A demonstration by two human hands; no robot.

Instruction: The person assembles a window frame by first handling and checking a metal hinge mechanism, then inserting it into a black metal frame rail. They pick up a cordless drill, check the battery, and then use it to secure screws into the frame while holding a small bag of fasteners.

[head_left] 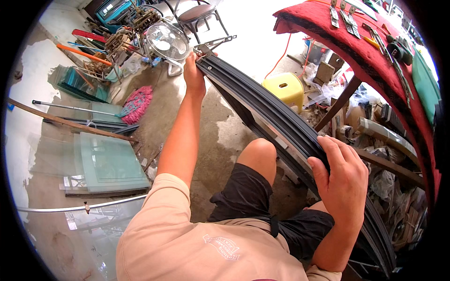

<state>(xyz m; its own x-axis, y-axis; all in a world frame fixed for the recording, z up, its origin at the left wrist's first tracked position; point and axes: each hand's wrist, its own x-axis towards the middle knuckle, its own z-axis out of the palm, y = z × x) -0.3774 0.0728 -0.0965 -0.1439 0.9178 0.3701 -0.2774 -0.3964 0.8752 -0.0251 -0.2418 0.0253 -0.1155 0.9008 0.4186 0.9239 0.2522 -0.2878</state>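
Observation:
A black metal window frame (265, 100) slants across in front of me, from the far middle down to the near right. At its far end, my left hand (194, 77) is closed around the corner, beside a metal hinge arm (218, 43) that juts out. My right hand (342, 180) grips the frame's side farther down, with the thumb on the near side and the fingers over the far edge. The frame's lower end runs past my right forearm, partly hidden behind it. My bare knee (262, 150) is close to the frame's inner edge.
A red-covered workbench (323, 23) at right carries hinges and a drill (401, 51). Below it are a yellow stool (286, 89) and piled scrap. Leftward are glass sheets (110, 161), a pink mop (137, 105) and a fan (166, 41). A chair (197, 13) stands beyond.

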